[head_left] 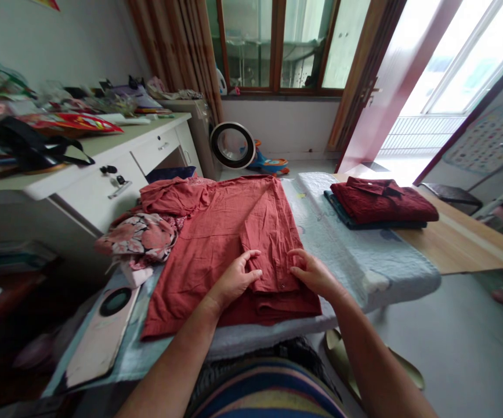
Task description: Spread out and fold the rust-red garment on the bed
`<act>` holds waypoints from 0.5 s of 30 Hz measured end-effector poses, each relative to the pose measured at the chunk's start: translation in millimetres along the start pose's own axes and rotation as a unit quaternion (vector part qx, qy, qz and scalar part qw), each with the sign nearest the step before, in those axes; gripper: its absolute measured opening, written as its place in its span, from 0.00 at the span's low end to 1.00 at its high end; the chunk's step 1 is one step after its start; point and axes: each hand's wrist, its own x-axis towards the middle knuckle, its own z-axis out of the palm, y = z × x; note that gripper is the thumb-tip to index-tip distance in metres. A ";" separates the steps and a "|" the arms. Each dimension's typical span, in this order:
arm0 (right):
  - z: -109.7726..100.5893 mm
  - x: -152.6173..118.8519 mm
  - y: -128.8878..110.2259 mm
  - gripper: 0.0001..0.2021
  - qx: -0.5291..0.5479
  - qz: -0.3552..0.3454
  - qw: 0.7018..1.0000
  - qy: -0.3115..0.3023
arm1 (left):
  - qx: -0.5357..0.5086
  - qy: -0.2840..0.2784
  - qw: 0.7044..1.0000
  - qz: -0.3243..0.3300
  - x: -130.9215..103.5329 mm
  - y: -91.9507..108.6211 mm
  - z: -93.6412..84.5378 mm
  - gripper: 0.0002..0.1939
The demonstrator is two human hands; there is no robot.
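A rust-red shirt [219,232] lies spread on the cloth-covered table, with one sleeve [271,244] folded down over its front. My left hand [236,281] rests at the left edge of that sleeve near the cuff, thumb and fingers apart. Opposite it, my right hand [314,274] is at the cuff's right edge, its thumb and index finger also apart. Neither hand visibly grips the fabric. Beyond the shirt's left side sits a crumpled pile with a floral garment [144,238].
Folded dark red and blue clothes [384,200] are stacked on the right. A phone [103,334] lies at the table's left front corner. A cluttered white desk [155,136] stands to the left. Slippers [342,357] are on the floor, and a round fan [232,145] stands behind.
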 end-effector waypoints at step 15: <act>14.6 4.2 -7.9 0.22 -0.209 -0.094 0.968 0.099 | 0.406 0.042 0.896 0.173 -1.8 7.2 15.2 0.18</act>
